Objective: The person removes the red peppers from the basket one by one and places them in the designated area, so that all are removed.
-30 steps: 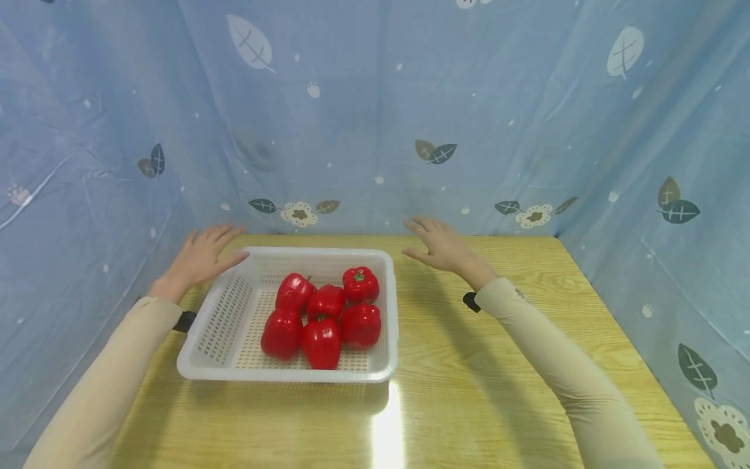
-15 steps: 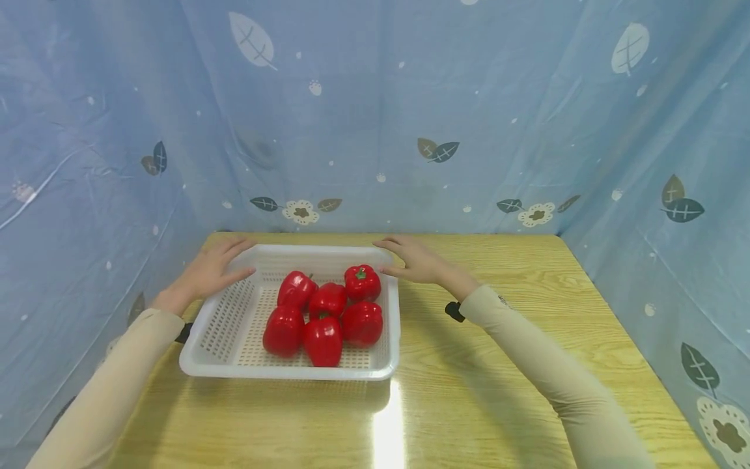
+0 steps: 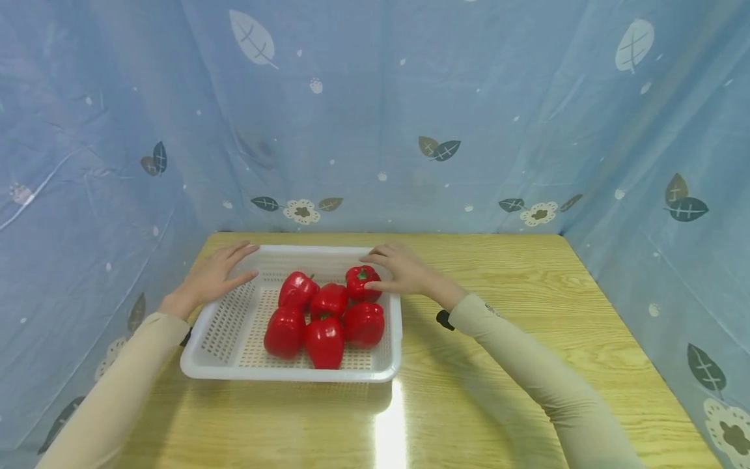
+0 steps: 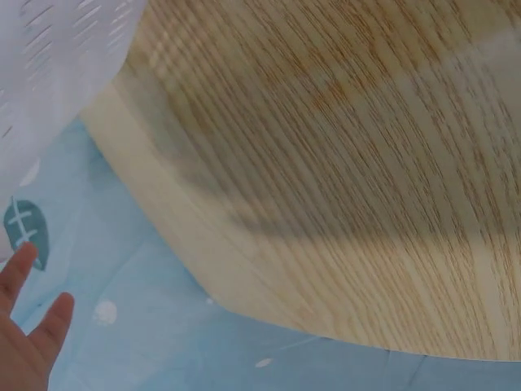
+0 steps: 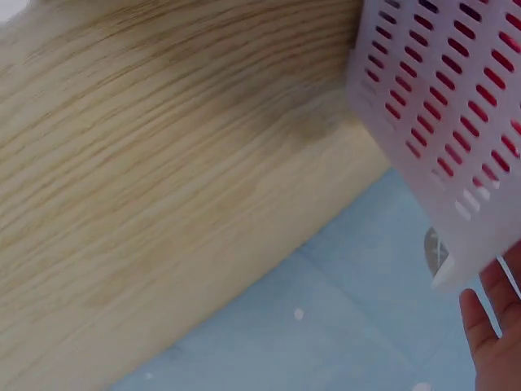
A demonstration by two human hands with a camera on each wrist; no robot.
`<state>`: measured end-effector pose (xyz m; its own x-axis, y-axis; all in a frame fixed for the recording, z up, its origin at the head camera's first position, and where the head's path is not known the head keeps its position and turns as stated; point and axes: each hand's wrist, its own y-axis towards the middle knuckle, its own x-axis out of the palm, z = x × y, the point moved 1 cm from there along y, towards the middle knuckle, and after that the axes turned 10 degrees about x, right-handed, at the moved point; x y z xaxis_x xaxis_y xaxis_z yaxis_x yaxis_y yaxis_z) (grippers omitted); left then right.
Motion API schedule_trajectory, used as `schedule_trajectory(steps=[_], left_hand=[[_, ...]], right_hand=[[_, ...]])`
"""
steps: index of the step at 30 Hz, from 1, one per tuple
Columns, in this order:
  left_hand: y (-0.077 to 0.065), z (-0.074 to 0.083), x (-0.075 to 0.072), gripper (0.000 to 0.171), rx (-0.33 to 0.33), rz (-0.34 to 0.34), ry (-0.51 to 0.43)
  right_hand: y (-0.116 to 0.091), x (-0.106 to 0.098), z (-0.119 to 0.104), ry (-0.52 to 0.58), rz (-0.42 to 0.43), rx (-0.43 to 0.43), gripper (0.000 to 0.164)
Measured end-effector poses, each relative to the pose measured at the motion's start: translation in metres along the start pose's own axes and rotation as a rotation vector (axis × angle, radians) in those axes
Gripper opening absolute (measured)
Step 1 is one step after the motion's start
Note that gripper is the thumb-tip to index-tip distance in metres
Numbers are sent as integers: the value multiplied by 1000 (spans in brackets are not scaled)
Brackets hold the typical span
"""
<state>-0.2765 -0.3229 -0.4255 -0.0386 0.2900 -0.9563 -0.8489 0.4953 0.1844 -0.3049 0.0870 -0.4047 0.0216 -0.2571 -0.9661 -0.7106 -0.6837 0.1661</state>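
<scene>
A white plastic basket (image 3: 287, 374) with slotted walls stands on the table. Several glossy red bell peppers (image 3: 324, 342) sit in its middle and right part. My left hand (image 3: 211, 273) hovers over the far left corner, fingers spread and thumb pointing inward. Over the far right corner is my right hand (image 3: 404, 268), fingers extended; its thumb overlaps the rear right bell pepper (image 3: 359, 277), which has a green stem. In the right wrist view, fingertips (image 5: 476, 322) show right by the basket's corner. Neither hand grips anything.
The wooden table (image 3: 498, 352) extends to the right and in front of the basket. A blue curtain (image 3: 375, 117) with leaf prints hangs behind and along both sides, close to the table's edges.
My right hand has moved left and slightly down, from beside the basket to over its far right corner. The left hand has shifted right and slightly down. Basket and peppers stay put.
</scene>
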Motion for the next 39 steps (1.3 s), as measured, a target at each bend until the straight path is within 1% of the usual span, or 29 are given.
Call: schedule_trajectory(steps=[3,5,8,13,15,22,27,31,35,39], left_hand=[[0,-1,2,64,-7,0,-13],[1,-1,2,64,-15,-1,-29],[2,-1,3,64,-26,-6,-43],[0,-1,2,64,-35,-6,-64],[0,-1,2,64,-41,-6,-66],[0,-1,2,64,-60,-13,-64],[0,0,1,63,-53,-9,-76],[0,-1,2,63,-40,-7,-77],[-1,-1,2,63,-42,-10,-76],[-1,0,2,64,-47,-8,-81]], right_hand=[[0,2,-4,-41,-22,7,61],[0,3,-6,-46,-43,29,63],[2,2,-9,-66,-73,61,63],[8,3,-13,-108,-125,89,62],[9,5,-14,-109,-127,92,62],[10,8,-13,-48,-84,93,59],[9,8,-13,-12,-100,116,60],[9,8,-14,-23,-107,120,62],[10,11,-14,-57,-128,120,65],[11,13,-13,-65,-132,119,65]])
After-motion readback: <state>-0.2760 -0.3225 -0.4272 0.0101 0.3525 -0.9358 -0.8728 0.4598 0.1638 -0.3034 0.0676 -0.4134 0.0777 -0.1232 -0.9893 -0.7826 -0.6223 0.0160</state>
